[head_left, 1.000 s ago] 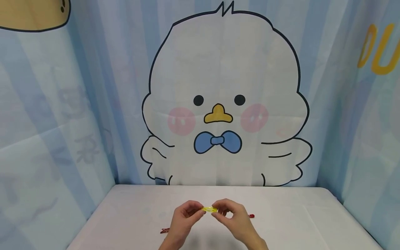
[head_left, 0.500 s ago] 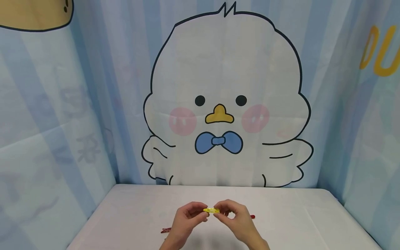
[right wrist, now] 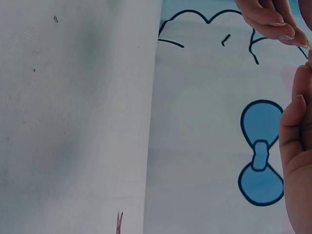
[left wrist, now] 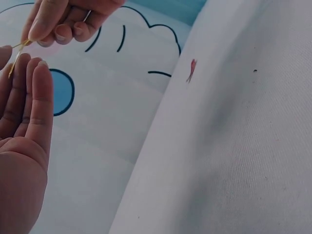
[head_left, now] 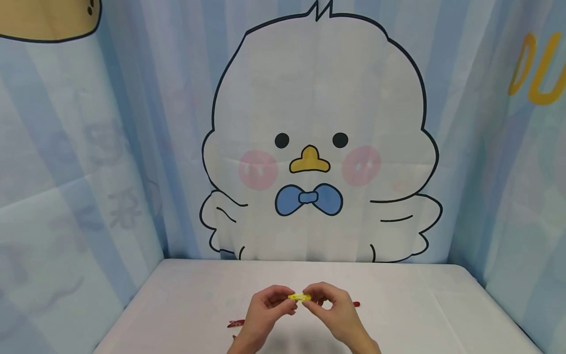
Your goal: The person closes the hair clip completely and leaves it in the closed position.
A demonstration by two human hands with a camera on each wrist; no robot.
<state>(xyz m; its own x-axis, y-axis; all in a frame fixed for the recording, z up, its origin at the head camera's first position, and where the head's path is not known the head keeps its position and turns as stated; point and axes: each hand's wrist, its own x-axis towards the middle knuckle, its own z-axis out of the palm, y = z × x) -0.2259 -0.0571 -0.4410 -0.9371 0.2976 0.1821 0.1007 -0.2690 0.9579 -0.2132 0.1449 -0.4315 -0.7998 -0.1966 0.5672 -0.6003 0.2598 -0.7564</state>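
Observation:
Between my two hands a small yellow snap hair clip (head_left: 299, 297) is held above the table. My left hand (head_left: 267, 314) pinches one end between thumb and fingers. At the other end, the thumb and forefinger of my right hand (head_left: 333, 312) grip it. From the left wrist, the yellow clip (left wrist: 17, 62) shows two thin parts spread apart. A red hair clip (head_left: 236, 323) lies on the table beside my left wrist, its forked end pointing left. Another red clip (head_left: 356, 304) pokes out from behind my right hand, mostly hidden.
The white table (head_left: 424, 314) spreads under both hands. Behind it hangs a curtain (head_left: 318, 98) printed with a cartoon chick, and striped curtains close off both sides. A tiny dark tip (head_left: 234, 337) shows by the left forearm, too small to identify.
Both hands and the yellow clip have shifted slightly right over the second. More of the left hand's lower fingertips shows below its thumb. The grip at both ends stays the same.

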